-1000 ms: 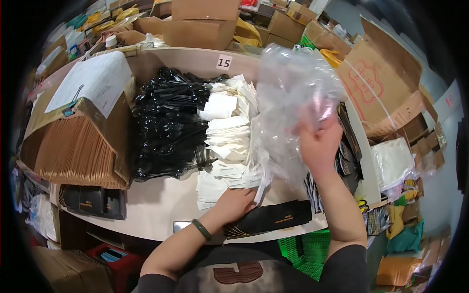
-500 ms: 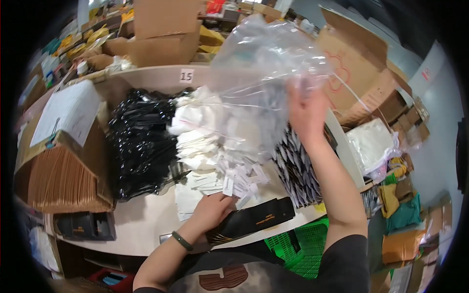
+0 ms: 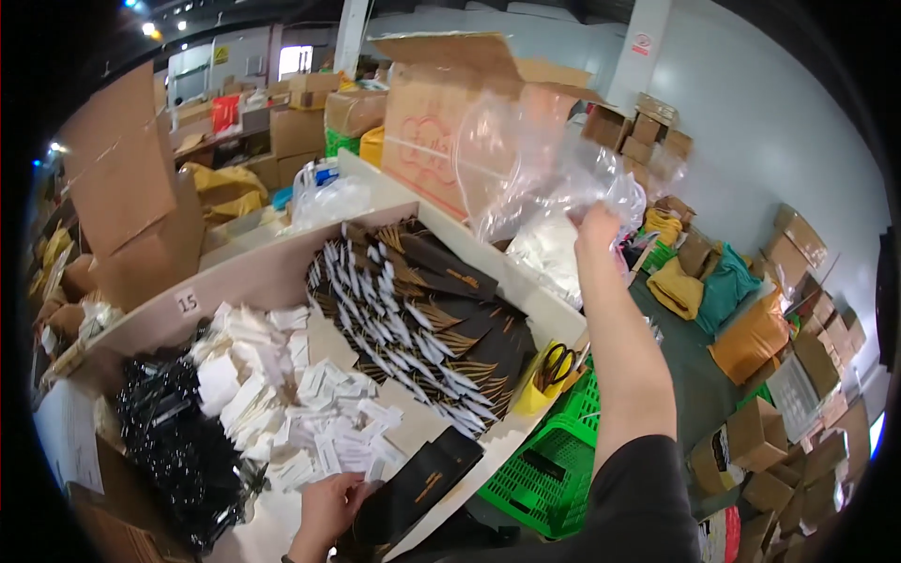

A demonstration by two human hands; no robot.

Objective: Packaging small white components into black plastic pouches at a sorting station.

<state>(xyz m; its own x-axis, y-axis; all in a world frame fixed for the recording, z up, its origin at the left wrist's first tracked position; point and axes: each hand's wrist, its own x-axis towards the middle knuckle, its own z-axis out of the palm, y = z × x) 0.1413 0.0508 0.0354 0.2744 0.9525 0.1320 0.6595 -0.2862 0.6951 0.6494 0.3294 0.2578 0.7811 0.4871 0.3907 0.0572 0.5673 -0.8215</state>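
Black pieces lay heaped at the left of the bench, white packets beside them, then slim white strips. At the strips' near edge sat the left hand, its fingers curled; whether they gripped one, I couldn't tell. Just right of it lay a black stack, with sleeve rows beyond and scissors in a yellow pouch. Farthest right, the right hand had its fingers closed on a clear bag, near the bench's right wall. I'd have held the bag high, clear of the rows, and rested the left hand lightly beside the strips. I counted one bag, one pouch, one pair of scissors; pieces, packets, strips and sleeves were too crowded to number.
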